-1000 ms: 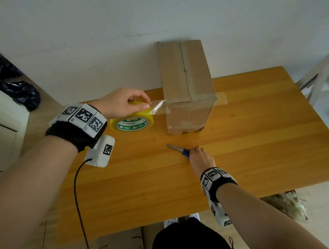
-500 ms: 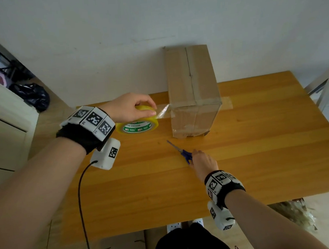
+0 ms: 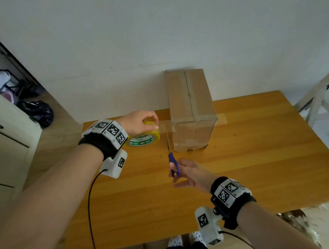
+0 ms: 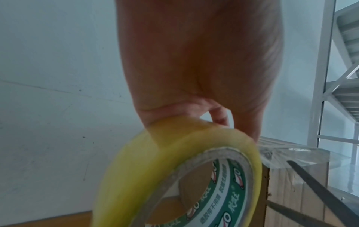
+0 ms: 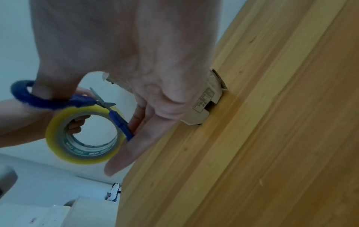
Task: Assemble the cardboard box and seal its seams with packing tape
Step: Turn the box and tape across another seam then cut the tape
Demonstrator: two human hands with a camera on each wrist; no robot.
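Note:
A tall cardboard box (image 3: 191,110) stands at the table's back edge, its flaps closed and a band of clear tape over its front top edge. My left hand (image 3: 140,121) grips the yellow tape roll (image 3: 144,138) (image 4: 174,176) (image 5: 83,135) just left of the box, with a stretch of tape (image 3: 164,127) pulled taut from roll to box. My right hand (image 3: 186,173) holds blue-handled scissors (image 3: 172,158) (image 5: 77,101) by the loops, thumb through one. The blades (image 4: 320,190) stand apart, pointing at the stretched tape beside the box's left corner.
The wooden table (image 3: 241,177) carries only the box, roll and hands. A white wall rises right behind the box. A white cabinet (image 3: 3,147) stands at the left, a metal shelf frame (image 3: 317,94) at the right. Cables hang from both wrist cameras.
My right hand picked the scissors up off the table and swung their blades toward the taut tape. The left hand kept the roll in place beside the box.

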